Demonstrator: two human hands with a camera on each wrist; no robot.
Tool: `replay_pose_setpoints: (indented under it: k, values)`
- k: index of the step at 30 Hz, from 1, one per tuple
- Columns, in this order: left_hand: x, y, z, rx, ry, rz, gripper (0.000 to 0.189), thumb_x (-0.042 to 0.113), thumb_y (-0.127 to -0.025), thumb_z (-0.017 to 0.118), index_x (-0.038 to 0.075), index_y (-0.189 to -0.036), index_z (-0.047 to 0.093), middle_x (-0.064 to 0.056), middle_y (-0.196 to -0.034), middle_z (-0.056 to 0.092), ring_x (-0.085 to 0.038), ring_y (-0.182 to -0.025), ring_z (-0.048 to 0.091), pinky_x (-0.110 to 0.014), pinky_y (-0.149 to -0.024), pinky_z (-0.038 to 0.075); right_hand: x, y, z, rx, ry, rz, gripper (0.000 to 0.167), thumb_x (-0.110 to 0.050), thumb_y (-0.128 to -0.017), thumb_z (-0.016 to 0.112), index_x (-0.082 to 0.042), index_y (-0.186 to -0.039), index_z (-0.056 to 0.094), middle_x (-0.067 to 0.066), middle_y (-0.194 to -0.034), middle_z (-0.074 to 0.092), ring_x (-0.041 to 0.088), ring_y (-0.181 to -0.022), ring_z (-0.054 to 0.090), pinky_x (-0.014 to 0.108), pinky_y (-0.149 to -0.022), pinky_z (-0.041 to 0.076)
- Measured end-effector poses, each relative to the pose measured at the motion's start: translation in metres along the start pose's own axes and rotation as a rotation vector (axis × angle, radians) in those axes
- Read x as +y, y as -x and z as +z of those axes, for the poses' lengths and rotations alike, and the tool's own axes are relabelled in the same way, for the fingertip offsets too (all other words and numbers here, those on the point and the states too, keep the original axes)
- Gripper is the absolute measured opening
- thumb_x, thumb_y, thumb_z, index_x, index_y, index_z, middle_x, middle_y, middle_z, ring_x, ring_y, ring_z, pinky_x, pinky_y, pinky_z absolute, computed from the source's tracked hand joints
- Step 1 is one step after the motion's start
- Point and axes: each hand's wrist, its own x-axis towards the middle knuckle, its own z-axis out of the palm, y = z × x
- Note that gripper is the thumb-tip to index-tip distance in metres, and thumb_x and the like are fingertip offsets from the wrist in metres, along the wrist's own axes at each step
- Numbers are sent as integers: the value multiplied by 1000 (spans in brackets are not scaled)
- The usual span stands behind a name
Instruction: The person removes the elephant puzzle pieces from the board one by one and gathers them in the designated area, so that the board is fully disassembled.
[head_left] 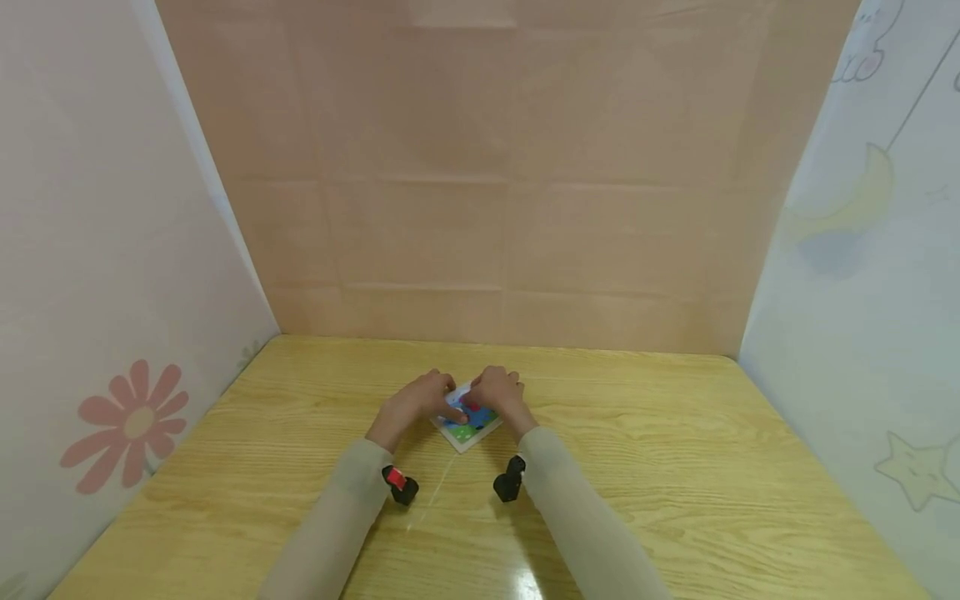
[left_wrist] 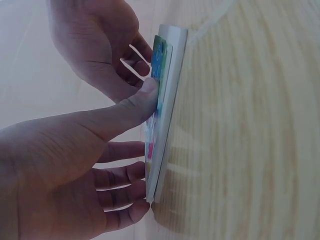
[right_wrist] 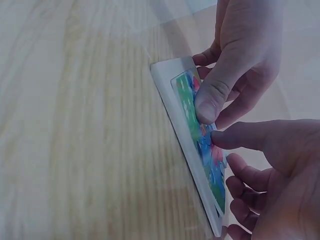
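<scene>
A square picture puzzle [head_left: 462,434] lies tilted cornerwise on the table, its white frame [right_wrist: 172,95] around a bright blue, green and red picture [right_wrist: 187,95]. My left hand [head_left: 416,402] holds its left side, thumb flat on the picture and the other fingers along the edge. Opposite, my right hand [head_left: 500,393] grips the far right side, thumb tip on the picture and fingers curled at the edge. Both thumbs sit close together in the right wrist view. From the left wrist, the coloured layer [left_wrist: 159,60] stands slightly proud of the frame.
The wood-grain table [head_left: 645,483] spreads around the puzzle. A brown paper-like backdrop [head_left: 510,208] rises behind it. Pale printed walls stand at both sides, with a flower [head_left: 135,425] on the left and a moon [head_left: 862,200] on the right. Each wrist wears a black camera [head_left: 510,479].
</scene>
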Motion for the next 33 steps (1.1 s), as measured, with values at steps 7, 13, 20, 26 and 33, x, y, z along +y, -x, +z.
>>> replay_pose_setpoints:
  k: [7, 13, 20, 26, 33]
  values:
    - [-1, 0, -1, 4, -20, -10, 65, 41, -78, 84, 4, -127, 62, -10, -115, 58, -21, -96, 53, -42, -92, 49, 7, -1, 5, -17, -134, -73, 37, -24, -85, 77, -2, -112, 65, 13, -112, 68, 32, -100, 59, 47, -91, 48]
    - [-7, 1, -2, 3, -33, -7, 64, 40, -77, 85, 7, -128, 64, -10, -120, 57, -25, -105, 54, -45, -97, 48, 14, 0, 6, -54, -216, -182, 40, -18, -87, 75, -3, -121, 59, 16, -110, 67, 25, -92, 64, 40, -82, 53]
    - [-9, 3, -6, 7, -23, -8, 60, 35, -78, 85, 9, -129, 65, -11, -127, 57, -33, -122, 50, -51, -105, 43, 17, -1, 1, -139, -252, -212, 42, -11, -89, 70, -4, -128, 60, 15, -114, 65, 26, -98, 62, 42, -89, 53]
    - [-10, 3, -6, -10, -22, 5, 54, 30, -80, 84, 11, -127, 67, -8, -121, 57, -29, -115, 50, -49, -102, 44, 19, 0, -1, -145, -236, -231, 38, -8, -87, 72, -3, -123, 63, 14, -108, 66, 25, -95, 61, 42, -89, 52]
    - [-10, 4, -8, -17, -33, 45, 47, 33, -84, 80, 11, -124, 68, -8, -117, 56, -27, -109, 49, -49, -98, 46, 19, -1, -2, -134, -210, -227, 37, -11, -85, 76, -2, -118, 64, 14, -109, 65, 25, -97, 60, 43, -90, 52]
